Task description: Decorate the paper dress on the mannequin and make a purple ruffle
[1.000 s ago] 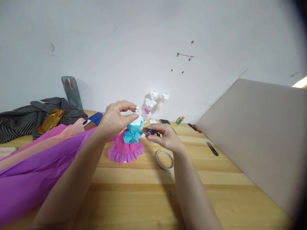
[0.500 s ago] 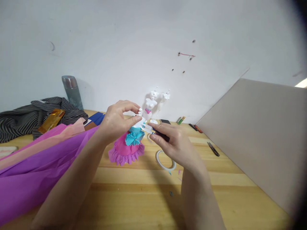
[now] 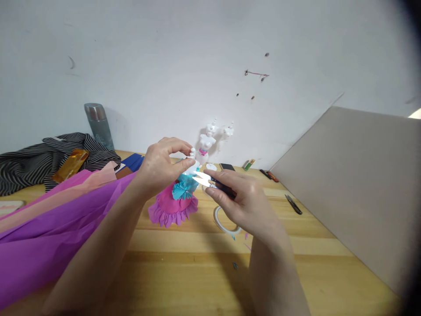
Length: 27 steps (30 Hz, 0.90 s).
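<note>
A pale wooden desk (image 3: 184, 272) runs up to a scuffed white wall (image 3: 164, 52). A grey board (image 3: 362, 184) leans along the desk's right edge. At the back left corner stands a steel flask (image 3: 98, 125), capped, its contents hidden, beside a heap of striped cloth (image 3: 39, 158). Purple and pink paper sheets (image 3: 39, 237) spread over the left edge.

Near the middle of the desk stands a small dress form (image 3: 173, 204) in a pink ruffled skirt with a teal bow. The left hand (image 3: 161, 164) has its grip pinched on the form's white top. The right hand (image 3: 243, 199) has its grip closed around small scissors (image 3: 205, 179), whose blades are at the bow. A tape roll (image 3: 221, 224) lies just under that hand. Two bare white forms (image 3: 205, 142) stand at the back edge, and black clippers (image 3: 292, 204) lie near the board.
</note>
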Available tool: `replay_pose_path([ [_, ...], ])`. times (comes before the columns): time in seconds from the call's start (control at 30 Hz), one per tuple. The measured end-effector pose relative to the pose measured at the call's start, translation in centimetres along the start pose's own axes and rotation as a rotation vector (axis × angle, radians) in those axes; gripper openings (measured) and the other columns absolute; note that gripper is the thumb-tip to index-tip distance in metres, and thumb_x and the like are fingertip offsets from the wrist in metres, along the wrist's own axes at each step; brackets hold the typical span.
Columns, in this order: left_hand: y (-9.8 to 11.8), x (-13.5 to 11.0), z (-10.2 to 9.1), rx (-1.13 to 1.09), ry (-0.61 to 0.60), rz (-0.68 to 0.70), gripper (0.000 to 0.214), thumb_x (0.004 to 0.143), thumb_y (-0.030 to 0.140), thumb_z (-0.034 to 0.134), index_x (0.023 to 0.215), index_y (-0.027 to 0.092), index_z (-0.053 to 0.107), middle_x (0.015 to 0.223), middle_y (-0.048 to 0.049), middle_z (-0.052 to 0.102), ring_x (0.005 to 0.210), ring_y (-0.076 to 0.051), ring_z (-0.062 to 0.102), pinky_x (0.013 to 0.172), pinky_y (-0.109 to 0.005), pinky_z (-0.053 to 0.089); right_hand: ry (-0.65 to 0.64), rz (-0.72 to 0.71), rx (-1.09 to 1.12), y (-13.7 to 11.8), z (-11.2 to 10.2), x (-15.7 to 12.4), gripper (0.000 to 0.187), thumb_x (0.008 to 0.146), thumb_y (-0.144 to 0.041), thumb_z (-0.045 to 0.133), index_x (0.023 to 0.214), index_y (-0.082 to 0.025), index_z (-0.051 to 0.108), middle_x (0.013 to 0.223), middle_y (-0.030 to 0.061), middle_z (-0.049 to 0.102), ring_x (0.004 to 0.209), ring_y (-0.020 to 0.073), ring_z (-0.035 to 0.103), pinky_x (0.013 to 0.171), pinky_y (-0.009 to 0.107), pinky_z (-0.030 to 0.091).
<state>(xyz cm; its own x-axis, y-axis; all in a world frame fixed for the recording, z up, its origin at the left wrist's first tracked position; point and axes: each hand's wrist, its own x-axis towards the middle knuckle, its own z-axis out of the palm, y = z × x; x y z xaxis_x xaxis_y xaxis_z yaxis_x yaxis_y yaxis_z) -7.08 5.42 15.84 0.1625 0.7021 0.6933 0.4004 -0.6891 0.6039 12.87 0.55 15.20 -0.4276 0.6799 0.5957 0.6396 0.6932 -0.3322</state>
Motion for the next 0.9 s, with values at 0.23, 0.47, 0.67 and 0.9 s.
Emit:
replay_pose_path([
  [0.23, 0.3, 0.0, -0.3, 0.020, 0.009, -0.031, 0.007, 0.071, 0.026, 0.067, 0.074, 0.019, 0.066, 0.092, -0.0049, 0.072, 0.092, -0.022, 0.064, 0.087, -0.037, 0.047, -0.102, -0.009, -0.004, -0.3, 0.3, 0.0, 0.029, 0.091, -0.030, 0.053, 0.113, -0.018, 0.066, 0.073, 0.0032, 0.064, 0.062, 0.0139, 0.054, 0.057, 0.026, 0.040],
  [0.47, 1.0, 0.0, -0.8, 0.038, 0.000, -0.079, 0.008, 0.067, 0.026, 0.066, 0.067, 0.019, 0.063, 0.084, -0.0035, 0.069, 0.083, -0.020, 0.062, 0.083, -0.037, 0.046, -0.032, -0.032, 0.016, -0.6, 0.5, -0.2, 0.028, 0.091, -0.029, 0.054, 0.114, -0.018, 0.065, 0.076, 0.0040, 0.065, 0.061, 0.0132, 0.054, 0.055, 0.026, 0.040],
  [0.67, 1.4, 0.0, -1.0, 0.033, 0.005, -0.158, 0.011, 0.064, 0.026, 0.067, 0.063, 0.018, 0.059, 0.082, -0.0025, 0.068, 0.079, -0.019, 0.060, 0.077, -0.035, 0.046, -0.033, -0.061, -0.012, -1.0, 1.0, -0.4, 0.028, 0.092, -0.029, 0.054, 0.113, -0.016, 0.065, 0.074, 0.0041, 0.063, 0.058, 0.0126, 0.053, 0.052, 0.026, 0.038],
  [0.9, 1.5, 0.2, -1.1, -0.066, -0.054, -0.231, 0.016, 0.062, 0.030, 0.066, 0.062, 0.018, 0.055, 0.075, -0.0024, 0.064, 0.075, -0.018, 0.056, 0.074, -0.035, 0.046, -0.041, -0.084, -0.081, -1.9, 1.7, -0.3, 0.026, 0.092, -0.028, 0.052, 0.108, -0.013, 0.066, 0.072, 0.0055, 0.063, 0.056, 0.0134, 0.051, 0.051, 0.026, 0.039],
])
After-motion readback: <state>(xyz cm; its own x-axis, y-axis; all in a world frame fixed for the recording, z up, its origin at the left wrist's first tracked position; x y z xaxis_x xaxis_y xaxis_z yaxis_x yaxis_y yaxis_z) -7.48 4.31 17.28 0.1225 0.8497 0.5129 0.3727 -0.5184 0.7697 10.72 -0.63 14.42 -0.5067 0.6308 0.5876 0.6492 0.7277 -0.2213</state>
